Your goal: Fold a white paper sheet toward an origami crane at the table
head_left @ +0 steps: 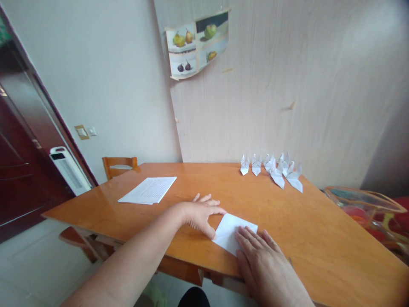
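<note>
Paper (pixel 228 232) lies flat on the counter (pixel 319 238), near its front edge and between the two hands, turned so that one corner points towards the person. What could go wrong from here is, in my judgement, mostly a matter of slipping: the left hand (pixel 201 215) meets the sheet only at its margin, so a sideways push from the right hand (pixel 260 256) might skew it or pucker it. Pressure that lands unevenly could also set a crooked crease, and the near corner — partly covered by the right hand — might get bent without being noticed. The left fingers are spread wide, thumb at the left corner and index at the upper one, with the others fanned out over the counter beyond the sheet; they appear to steady the paper rather than pinch it. The right fingers are extended and fairly flat, most of them close together on the right part of the sheet, while the outermost one stands apart, off the paper. Nothing seems gripped in that hand either, though how hard it presses I cannot tell, nor how many layers lie beneath it. Well apart, a stack (pixel 148 190) of printed pages rests to the left, and a group of white folded figures (pixel 277 175) stands at the far right — both out of the way.
</note>
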A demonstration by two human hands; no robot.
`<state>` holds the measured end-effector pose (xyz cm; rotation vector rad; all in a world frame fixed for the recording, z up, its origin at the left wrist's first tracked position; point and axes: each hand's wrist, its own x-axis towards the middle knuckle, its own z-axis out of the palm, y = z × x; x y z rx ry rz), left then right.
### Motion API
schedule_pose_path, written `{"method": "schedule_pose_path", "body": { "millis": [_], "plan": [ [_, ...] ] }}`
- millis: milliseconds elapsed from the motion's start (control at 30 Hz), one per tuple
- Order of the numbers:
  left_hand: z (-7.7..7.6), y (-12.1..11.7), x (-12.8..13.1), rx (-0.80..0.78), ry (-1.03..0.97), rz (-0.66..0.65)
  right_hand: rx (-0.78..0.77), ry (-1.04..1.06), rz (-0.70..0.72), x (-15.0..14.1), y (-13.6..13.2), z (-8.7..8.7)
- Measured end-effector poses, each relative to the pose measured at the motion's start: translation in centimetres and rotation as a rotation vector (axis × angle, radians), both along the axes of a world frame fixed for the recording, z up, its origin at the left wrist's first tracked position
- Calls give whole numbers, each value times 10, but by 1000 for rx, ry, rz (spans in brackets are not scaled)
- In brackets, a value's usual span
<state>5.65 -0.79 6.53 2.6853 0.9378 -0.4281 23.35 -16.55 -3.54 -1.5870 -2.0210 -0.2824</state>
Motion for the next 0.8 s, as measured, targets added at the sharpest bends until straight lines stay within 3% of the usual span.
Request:
{"method": "schedule_pose_path", "body": {
  "millis": [500,800],
  "plan": [
    [-8,-32,-26,253,-256,-121,-72,-104,18,9,-2,3],
    [-24,-57,-39,385,-384,-154,-120,-113,10,10,-2,2]
  ]
}}
